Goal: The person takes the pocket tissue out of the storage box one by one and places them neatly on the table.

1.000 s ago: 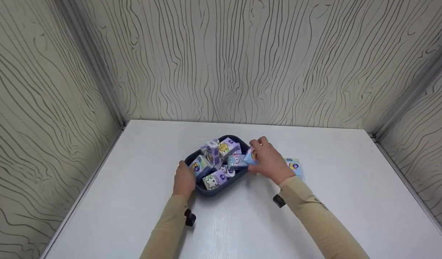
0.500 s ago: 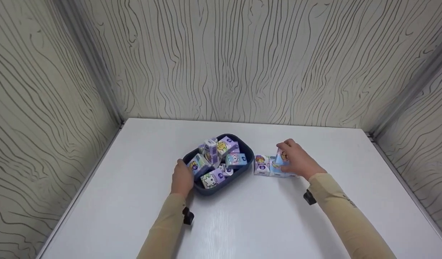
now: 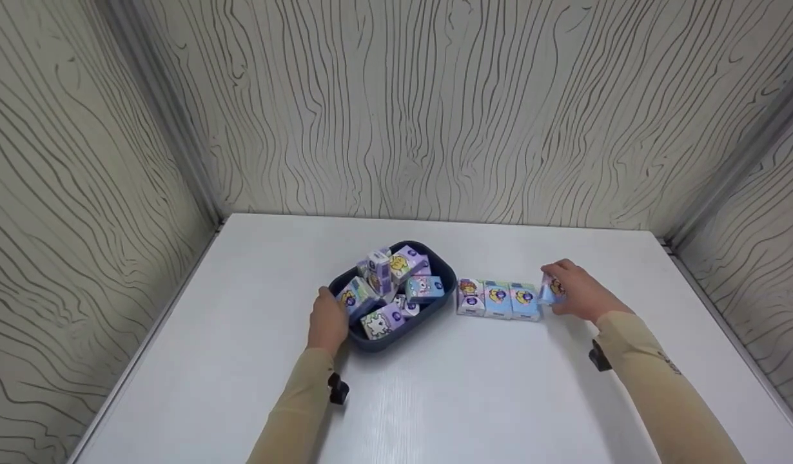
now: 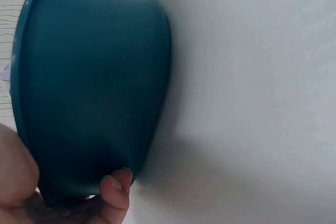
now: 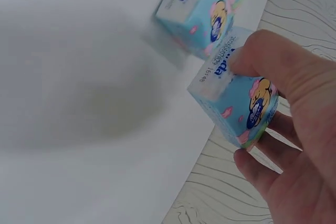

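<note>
While left hand [image 3: 327, 322] grips the near-left rim of the blue tray [image 3: 396, 338] mid-desk, three tissue packs [image 3: 497, 299] stand in a row just right; right hand [image 3: 580, 293] pinches a fourth pack [image 3: 551, 291] at the row's right end.

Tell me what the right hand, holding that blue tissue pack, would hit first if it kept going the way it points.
Probably the row of three packs: the right hand points its pack at the row's right end.
</note>
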`<state>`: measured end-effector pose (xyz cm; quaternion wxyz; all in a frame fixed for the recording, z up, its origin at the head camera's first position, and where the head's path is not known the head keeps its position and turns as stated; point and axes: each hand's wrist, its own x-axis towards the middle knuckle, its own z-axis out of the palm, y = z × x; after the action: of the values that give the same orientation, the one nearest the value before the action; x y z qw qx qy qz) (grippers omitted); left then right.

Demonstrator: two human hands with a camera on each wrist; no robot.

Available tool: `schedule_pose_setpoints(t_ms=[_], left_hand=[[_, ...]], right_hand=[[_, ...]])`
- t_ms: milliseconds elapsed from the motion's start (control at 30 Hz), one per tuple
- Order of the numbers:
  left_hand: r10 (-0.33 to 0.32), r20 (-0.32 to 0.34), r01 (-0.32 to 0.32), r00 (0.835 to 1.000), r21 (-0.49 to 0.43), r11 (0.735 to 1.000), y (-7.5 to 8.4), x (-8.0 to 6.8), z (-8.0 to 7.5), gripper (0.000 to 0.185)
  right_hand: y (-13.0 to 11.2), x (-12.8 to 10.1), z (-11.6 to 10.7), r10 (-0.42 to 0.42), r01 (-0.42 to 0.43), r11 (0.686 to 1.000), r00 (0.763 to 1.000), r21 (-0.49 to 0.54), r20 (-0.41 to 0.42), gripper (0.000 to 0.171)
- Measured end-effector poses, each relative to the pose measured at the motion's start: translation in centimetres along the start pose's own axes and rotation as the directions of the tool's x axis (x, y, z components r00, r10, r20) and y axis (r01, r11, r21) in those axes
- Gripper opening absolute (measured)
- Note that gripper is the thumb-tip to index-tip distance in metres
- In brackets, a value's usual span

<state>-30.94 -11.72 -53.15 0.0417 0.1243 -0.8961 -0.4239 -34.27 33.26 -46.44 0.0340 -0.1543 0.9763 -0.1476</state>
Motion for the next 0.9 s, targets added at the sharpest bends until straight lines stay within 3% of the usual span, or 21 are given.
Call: schedule_pose_setpoints(t_ms=[500, 733, 900], left_hand=[[-0.036, 0.008, 0.036, 0.999, -0.002, 0.999, -0.2, 0.0, 0.1, 0.051], [-0.019, -0.005, 0.019, 1.0, -0.012, 1.0, -0.1, 0.1, 0.0, 0.051], [0.014, -0.024, -0.014, 1.0, -0.002, 1.0, 0.0, 0.0, 0.1, 0.049]], right_hand=[[2.3, -0.8, 3.0, 0.047, -0.04, 0.998, 0.99, -0.054, 0.132, 0.072], [2.1, -0.6, 3.4, 0.101, -0.101, 0.995, 0.987, -0.009, 0.128, 0.085], [2.0, -0.5, 3.7, 0.078, -0.079, 0.997, 0.992, 0.008, 0.102, 0.077]])
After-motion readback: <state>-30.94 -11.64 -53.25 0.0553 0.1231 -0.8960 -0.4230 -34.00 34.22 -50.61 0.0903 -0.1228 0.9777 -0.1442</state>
